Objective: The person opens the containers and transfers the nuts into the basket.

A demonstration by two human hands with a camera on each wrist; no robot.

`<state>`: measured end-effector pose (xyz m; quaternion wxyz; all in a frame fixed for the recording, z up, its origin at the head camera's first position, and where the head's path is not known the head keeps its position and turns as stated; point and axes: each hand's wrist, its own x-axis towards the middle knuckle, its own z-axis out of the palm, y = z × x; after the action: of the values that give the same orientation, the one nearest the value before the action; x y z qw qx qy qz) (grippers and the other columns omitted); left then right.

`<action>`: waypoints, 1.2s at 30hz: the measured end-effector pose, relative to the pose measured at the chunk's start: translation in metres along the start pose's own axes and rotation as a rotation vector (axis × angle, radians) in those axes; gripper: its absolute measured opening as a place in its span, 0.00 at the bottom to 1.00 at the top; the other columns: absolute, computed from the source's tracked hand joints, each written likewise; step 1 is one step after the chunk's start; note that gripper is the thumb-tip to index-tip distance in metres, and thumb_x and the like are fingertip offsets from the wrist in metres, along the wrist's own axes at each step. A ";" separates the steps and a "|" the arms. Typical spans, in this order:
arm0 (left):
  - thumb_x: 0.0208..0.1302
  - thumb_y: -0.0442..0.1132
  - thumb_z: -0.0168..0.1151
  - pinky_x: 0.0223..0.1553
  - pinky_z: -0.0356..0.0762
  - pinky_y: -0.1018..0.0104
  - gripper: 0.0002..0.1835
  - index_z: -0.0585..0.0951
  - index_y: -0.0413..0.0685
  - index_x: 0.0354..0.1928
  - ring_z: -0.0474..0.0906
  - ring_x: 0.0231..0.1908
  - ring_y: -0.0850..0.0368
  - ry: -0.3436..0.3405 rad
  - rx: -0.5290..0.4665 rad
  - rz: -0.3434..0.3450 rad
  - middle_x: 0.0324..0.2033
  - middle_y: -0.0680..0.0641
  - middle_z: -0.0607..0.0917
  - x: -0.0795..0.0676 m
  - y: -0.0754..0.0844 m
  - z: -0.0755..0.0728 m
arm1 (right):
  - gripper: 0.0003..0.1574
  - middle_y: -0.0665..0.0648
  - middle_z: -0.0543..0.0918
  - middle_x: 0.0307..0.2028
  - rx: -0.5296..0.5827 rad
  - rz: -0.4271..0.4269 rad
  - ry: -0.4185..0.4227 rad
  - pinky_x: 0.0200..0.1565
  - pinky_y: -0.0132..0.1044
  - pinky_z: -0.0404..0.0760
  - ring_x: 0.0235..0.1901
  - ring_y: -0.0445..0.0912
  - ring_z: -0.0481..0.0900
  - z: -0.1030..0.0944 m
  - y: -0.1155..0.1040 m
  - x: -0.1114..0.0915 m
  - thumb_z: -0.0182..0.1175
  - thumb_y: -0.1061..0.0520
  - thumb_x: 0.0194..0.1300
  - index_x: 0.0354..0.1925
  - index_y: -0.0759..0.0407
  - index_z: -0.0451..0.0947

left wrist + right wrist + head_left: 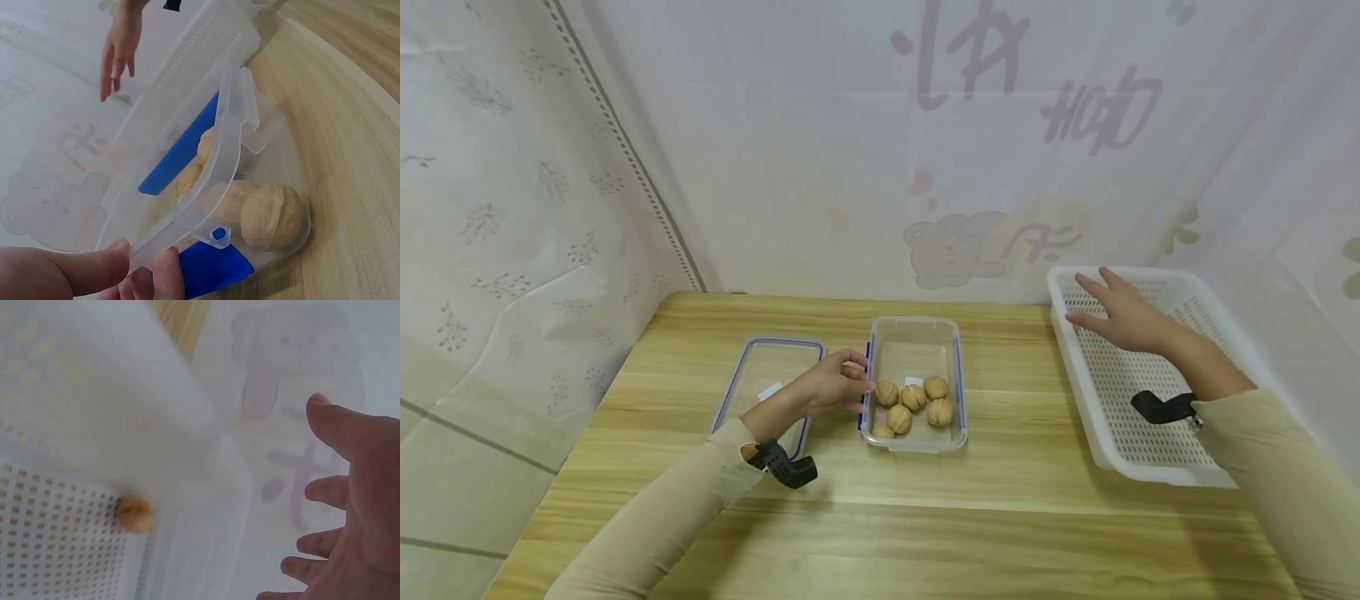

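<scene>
Left hand (pixel 835 383) had its thumb and curled fingers pinching the left rim of a clear, rectangular plastic box (pixel 914 354) with blue strips (pixel 215 269) along its long sides. The box stood near the middle of a pale, wood-grained table (pixel 925 533), and six round, tan, ridged walnuts (pixel 913 397) lay on its floor, gathered in the half nearer the person, with a small white label (pixel 913 381) beside them. Just left of the box, partly covered by the left forearm, lay a clear, rectangular lid (pixel 778 362) edged in blue. Well to the right sat a white, perforated plastic basket (pixel 1078 392); the right hand (pixel 1116 317) hovered over its far left part, released, fingers spread and gripping nothing. One brown, roundish nut (pixel 135 514), blurred, rested in a corner of that basket. Behind the table hung a pale curtain (pixel 820 150) printed with a bear (pixel 951 250).
</scene>
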<state>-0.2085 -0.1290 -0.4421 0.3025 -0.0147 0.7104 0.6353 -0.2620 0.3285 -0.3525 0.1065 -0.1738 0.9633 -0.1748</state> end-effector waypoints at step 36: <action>0.71 0.24 0.58 0.40 0.90 0.61 0.23 0.64 0.36 0.65 0.79 0.41 0.53 -0.001 -0.023 -0.021 0.44 0.42 0.74 0.000 0.001 0.000 | 0.44 0.69 0.57 0.76 0.239 -0.312 -0.135 0.70 0.64 0.66 0.73 0.65 0.58 0.069 -0.117 0.039 0.58 0.46 0.76 0.78 0.64 0.55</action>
<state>-0.2088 -0.1291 -0.4414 0.3096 -0.0254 0.7026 0.6402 -0.2447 0.1909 -0.3777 0.1625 -0.3185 0.8877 -0.2901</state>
